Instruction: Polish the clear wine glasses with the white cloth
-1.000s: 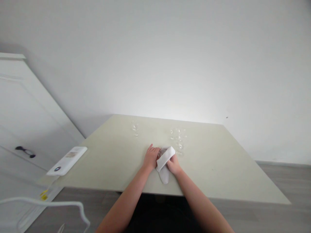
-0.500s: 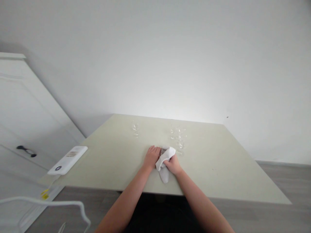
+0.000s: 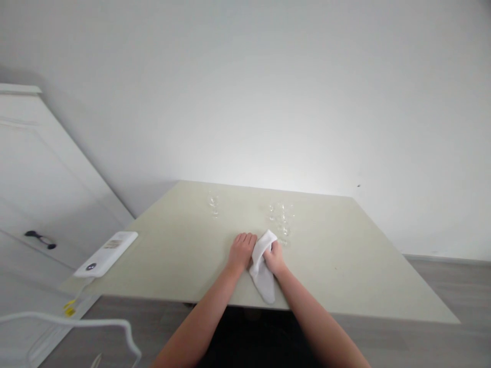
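Note:
A white cloth [image 3: 263, 276] hangs from my right hand [image 3: 275, 259], whose fingers are closed on it, and its loose end trails toward the table's front edge. Pressed against the cloth's left side is my left hand [image 3: 241, 252], with its fingers bent over and closed. Whatever sits between that hand and the cloth is hidden now; a see-through edge showed there a moment earlier. Beyond my right hand stand several clear stemmed glasses [image 3: 284, 220] close together. Another clear glass [image 3: 214, 205] is farther left, apart from that group.
The pale table [image 3: 345, 276] reaches back to a white wall. A white power strip-like box [image 3: 107, 254] with a cable lies at its left edge. Left of it is a white cabinet [image 3: 57, 194] with a dark handle. A white curved tube [image 3: 76, 322] crosses the lower left.
The cloth has turned and its loose end has swung right and nearer to me. It now covers the see-through edge beside my left hand. Both hands have shifted only slightly.

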{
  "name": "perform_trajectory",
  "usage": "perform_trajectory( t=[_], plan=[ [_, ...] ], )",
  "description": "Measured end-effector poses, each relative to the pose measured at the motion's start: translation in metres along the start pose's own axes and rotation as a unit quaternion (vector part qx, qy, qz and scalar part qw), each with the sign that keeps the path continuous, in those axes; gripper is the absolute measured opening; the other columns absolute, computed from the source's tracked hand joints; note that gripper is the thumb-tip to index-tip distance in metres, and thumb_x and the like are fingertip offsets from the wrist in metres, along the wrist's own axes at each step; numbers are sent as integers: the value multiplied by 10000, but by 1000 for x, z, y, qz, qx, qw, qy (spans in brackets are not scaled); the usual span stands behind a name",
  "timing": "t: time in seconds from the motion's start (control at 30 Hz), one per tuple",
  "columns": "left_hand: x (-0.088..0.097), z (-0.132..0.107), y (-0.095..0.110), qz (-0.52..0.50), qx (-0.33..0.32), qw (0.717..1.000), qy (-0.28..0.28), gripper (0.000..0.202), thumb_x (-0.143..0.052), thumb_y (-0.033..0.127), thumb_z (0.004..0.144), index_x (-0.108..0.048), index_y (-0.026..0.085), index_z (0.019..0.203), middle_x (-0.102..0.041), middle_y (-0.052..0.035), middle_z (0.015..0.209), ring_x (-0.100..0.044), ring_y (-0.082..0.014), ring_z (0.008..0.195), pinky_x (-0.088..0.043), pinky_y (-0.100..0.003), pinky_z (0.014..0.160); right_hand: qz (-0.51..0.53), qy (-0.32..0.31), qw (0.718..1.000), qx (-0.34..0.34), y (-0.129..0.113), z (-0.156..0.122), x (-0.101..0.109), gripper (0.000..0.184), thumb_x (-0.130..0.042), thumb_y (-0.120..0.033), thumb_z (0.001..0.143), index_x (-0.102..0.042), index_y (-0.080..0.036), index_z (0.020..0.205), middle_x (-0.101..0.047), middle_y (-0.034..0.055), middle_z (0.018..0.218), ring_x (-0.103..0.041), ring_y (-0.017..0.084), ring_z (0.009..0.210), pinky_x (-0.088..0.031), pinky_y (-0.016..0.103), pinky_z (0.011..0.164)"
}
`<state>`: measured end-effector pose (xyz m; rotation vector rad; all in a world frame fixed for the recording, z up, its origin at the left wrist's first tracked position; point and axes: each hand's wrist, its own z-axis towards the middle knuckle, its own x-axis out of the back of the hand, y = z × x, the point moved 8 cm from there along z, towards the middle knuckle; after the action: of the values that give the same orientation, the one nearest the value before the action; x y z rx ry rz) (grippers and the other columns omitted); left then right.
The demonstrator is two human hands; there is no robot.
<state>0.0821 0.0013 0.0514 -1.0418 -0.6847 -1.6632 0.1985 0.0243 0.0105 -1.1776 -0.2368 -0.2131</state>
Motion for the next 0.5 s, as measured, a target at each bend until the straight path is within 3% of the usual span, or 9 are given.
perform_trajectory(
  t=[0.23, 0.4, 0.5],
  plan=[
    [-5, -3, -12, -15, 56, 998, -17, 116, -455, 153, 914, -566, 182, 932, -644, -66, 880, -588, -223, 807, -393, -348, 730, -24, -61, 997, 31, -6, -2, -9, 108, -608, -275, 752, -584, -173, 776, -625, 29, 707, -561, 185, 672, -479, 301, 636],
    [-8, -3, -17, -31, 68, 997, -21, 144, -424, 157, 933, -562, 179, 895, -638, -43, 801, -586, -203, 723, -397, -335, 703, -7, -102, 988, 116, -22, -7, -15, 222, -645, -298, 762, -622, -185, 951, -684, 82, 952, -626, 248, 899, -498, 391, 853],
    [-7, -1, -20, -22, 78, 997, 5, 137, -443, 148, 919, -574, 183, 897, -634, -50, 818, -586, -213, 759, -413, -340, 716, -31, -80, 984, 154, -28, -10, -15, 396, -665, -283, 742, -594, -184, 1119, -639, 124, 1127, -580, 289, 1077, -449, 448, 976]
  ],
)
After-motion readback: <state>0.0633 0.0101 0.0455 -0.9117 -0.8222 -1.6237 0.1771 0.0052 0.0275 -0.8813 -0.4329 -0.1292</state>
